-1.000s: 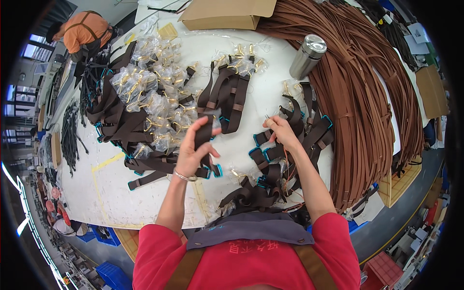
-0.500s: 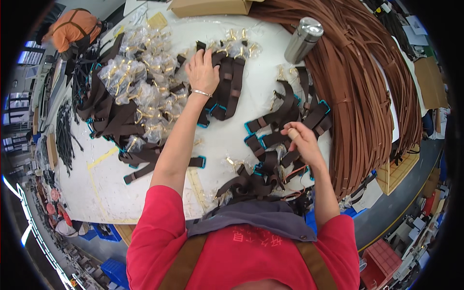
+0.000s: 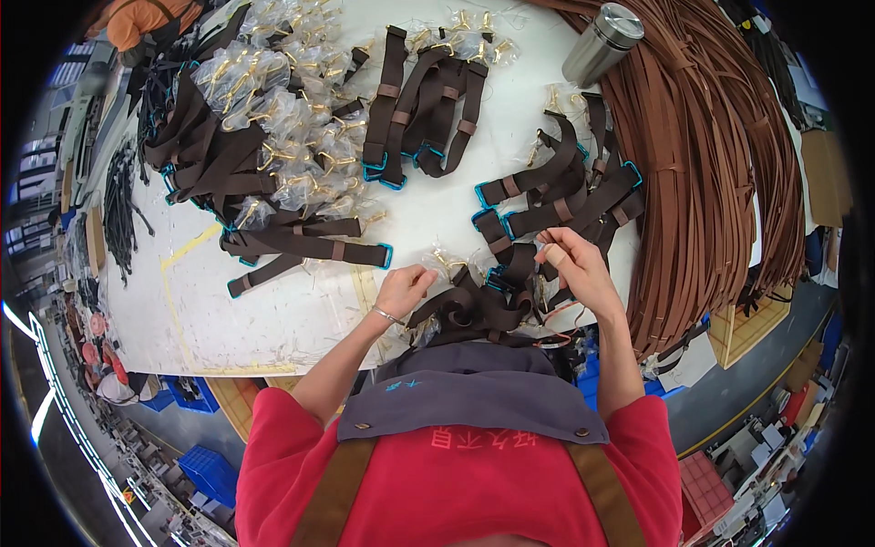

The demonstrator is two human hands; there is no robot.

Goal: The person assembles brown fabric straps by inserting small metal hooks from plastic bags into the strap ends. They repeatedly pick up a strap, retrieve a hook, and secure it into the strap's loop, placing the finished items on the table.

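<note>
My left hand [image 3: 404, 290] is curled at the table's near edge, pinching a small clear bag with a gold metal clip [image 3: 447, 265]. My right hand [image 3: 570, 266] grips the end of a dark brown strap [image 3: 519, 264] with a blue-edged tip, beside a loose pile of the same straps [image 3: 565, 196]. A tangle of brown straps [image 3: 474, 310] lies between both hands, right at my chest.
A neat row of finished straps [image 3: 424, 105] lies further back. Several bagged gold clips [image 3: 292, 137] and more straps [image 3: 301, 246] cover the left of the white table [image 3: 273, 310]. A steel flask [image 3: 602, 41] stands beside long brown leather strips [image 3: 720, 164] on the right.
My left hand has come back from the far strap row to the near edge and closed on a bagged clip. The right hand stayed at the strap pile.
</note>
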